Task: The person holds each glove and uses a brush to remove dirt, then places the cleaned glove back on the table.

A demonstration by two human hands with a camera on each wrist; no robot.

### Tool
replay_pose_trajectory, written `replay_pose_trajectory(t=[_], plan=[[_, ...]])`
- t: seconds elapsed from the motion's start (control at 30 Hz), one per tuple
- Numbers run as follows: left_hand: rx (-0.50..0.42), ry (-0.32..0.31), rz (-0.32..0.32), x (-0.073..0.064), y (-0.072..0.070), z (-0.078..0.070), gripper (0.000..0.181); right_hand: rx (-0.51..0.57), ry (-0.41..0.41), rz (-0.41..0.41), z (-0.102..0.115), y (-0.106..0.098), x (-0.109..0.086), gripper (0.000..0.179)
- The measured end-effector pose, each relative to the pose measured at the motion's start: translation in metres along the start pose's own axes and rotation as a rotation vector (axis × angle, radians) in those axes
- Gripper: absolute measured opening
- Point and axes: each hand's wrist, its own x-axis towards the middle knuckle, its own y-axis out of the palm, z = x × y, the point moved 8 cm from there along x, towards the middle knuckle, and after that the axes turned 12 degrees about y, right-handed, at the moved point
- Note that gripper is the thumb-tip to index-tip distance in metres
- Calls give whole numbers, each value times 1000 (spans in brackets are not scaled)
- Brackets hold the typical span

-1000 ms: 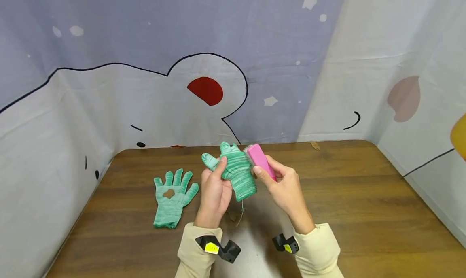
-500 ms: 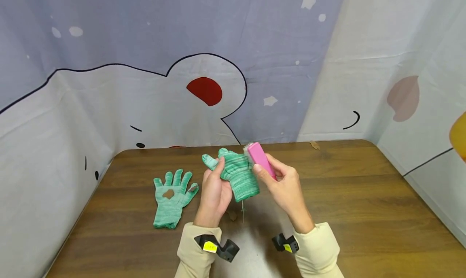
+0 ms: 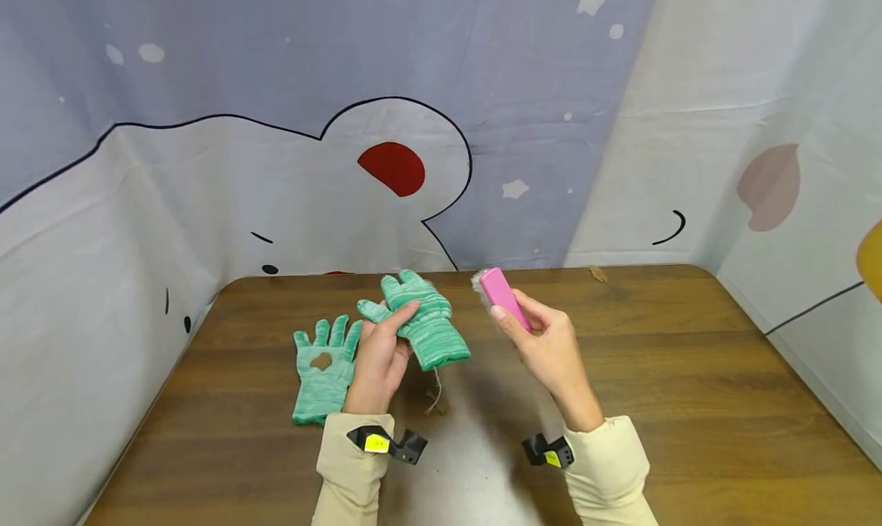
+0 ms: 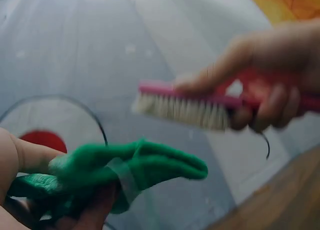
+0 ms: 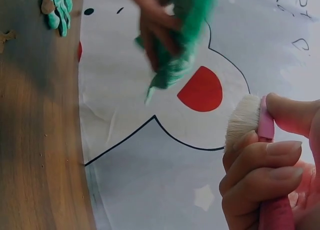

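Left hand [image 3: 380,361] has a green knit glove [image 3: 430,325] pinched with the thumb across the top and fingers tucked behind, so it's holding cloth, not spread wide. Right hand [image 3: 553,351] has a pink brush [image 3: 506,299] gripped, thumb on the pink back and fingers curled round the other side.

Bristles [image 5: 242,121] point left toward the held glove, but they're not touching it; both the head view and the left wrist view show a gap in between. Held glove is up above the wooden table [image 3: 689,403], roughly mid-width, its fingers aimed up and left toward the back edge and its dark green cuff edge tipped down and right. Loose thread [image 3: 437,392] hangs off that cuff.

Elbow room's lopsided, btw. Second glove [image 3: 320,392] lies flat on the left part of the table, fingers toward the back edge, a brown patch [image 3: 321,361] on it, and the left hand covers part of its right side in the head view. On the right hand's outer side, a broad stretch of wood runs to the table's right edge, with a brown scrap [image 3: 598,273] right up by the back edge. Patterned curtain [image 3: 524,74] rises just behind.
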Motion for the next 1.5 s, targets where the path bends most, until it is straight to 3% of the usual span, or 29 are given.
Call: replay_pose_trajectory(t=[0.1, 0.27, 0.5, 0.7, 0.8, 1.07, 1.33, 1.5], plan=[[105, -54, -33, 4, -15, 11, 61, 0, 25, 28, -4, 3, 1, 51], [257, -145, -26, 8, -35, 29, 86, 3, 37, 56, -5, 6, 3, 50], [278, -140, -32, 19, -52, 44, 60, 12, 69, 85, -12, 10, 3, 52], [274, -125, -47, 33, -64, 59, 60, 6, 94, 96, -20, 13, 8, 55], [329, -136, -38, 37, -69, 68, 60, -3, 103, 106, -23, 14, 9, 55], [517, -126, -4, 40, -68, 72, 62, 17, 114, 132, -29, 16, 9, 50], [599, -110, 30, 41, -66, 62, 65, 51, 170, 154, -36, 18, 10, 52], [661, -110, 41, 38, -64, 62, 69, 66, 191, 179, -28, 18, 5, 50]])
